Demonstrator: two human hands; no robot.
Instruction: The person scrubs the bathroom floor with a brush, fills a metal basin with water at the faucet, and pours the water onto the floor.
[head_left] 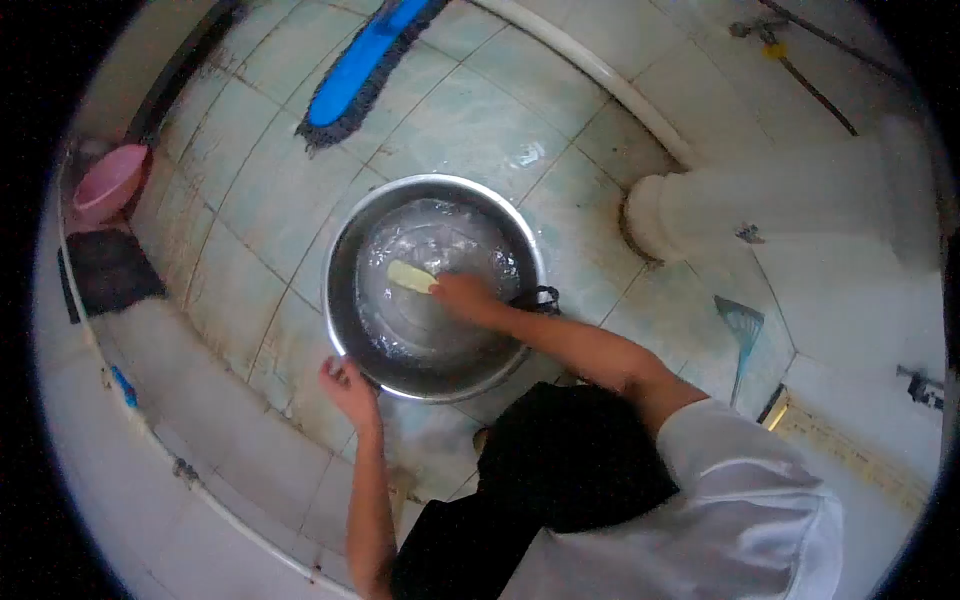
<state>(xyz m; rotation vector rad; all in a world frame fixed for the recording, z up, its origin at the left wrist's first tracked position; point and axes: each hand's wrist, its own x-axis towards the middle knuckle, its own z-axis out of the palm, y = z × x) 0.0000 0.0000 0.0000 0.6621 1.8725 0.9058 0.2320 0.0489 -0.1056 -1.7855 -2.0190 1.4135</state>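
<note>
A wide round metal basin [338, 215] stands on the tiled floor, with water inside. My right hand [465, 298] is over the middle of the basin, closed on one end of a pale yellow-green object [410, 277], flat and oblong, perhaps a brush or a bar. What its underside touches is hidden. Near the basin's lower left rim is my left hand [350, 388], fingers apart and slightly curled, holding nothing. Whether its fingertips touch the rim is hard to tell.
A blue mop head [360, 75] with grey fringe lies beyond the basin. At the left are a pink bowl [110, 184] and a dark mat [112, 272]. A white pedestal [660, 218] stands at the right. White pipes run along the walls.
</note>
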